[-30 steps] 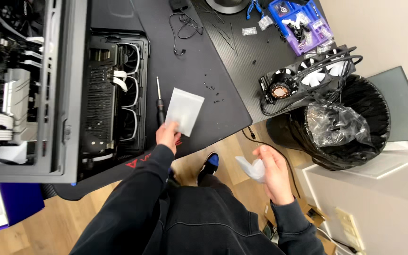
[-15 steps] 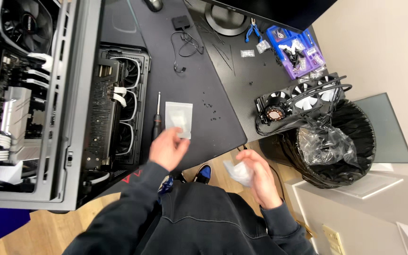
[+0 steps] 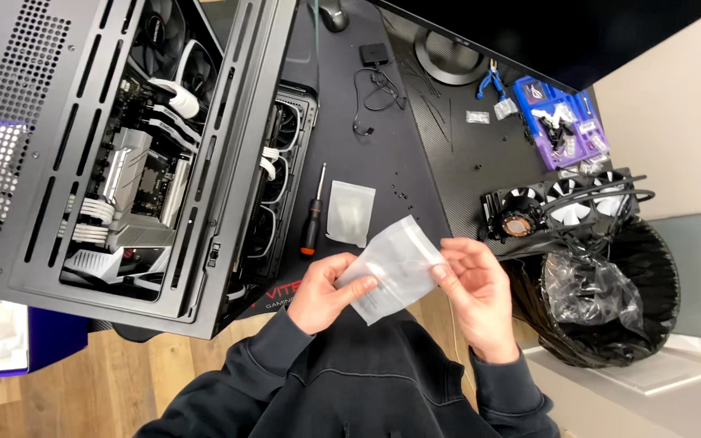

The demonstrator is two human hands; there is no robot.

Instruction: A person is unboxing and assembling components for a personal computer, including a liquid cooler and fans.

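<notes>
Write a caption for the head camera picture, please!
Both hands, left hand and right hand, hold a clear plastic bag beside an open computer case.

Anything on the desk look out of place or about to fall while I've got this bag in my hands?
Yes: the black cooler with its fans lies askew at the desk's right edge, its tubes hanging over the bin lined with crumpled plastic. Small dark bits, perhaps screws, lie scattered loose on the mat. Both hands hold the clear bag.
</notes>
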